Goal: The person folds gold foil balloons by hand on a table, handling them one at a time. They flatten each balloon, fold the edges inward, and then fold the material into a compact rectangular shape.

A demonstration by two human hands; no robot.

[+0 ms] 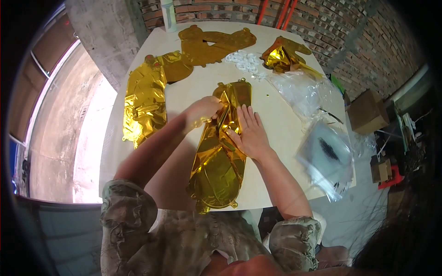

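Gold foil [216, 179] lies lengthwise on bench [184, 92]. My left hand [207, 109] pinches its raised fold; my right hand [252, 138] lies open at its edge. Step, judged: working the creases; calls for light, steady pressure.

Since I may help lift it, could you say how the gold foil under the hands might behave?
The gold foil is probably floppy, given its many creases and folds. It looks thin, so likely light for its size; its glossy surface may slip.

Shiny gold foil [216, 177], orange-red pipes [282, 15], mottled brick wall [317, 20]
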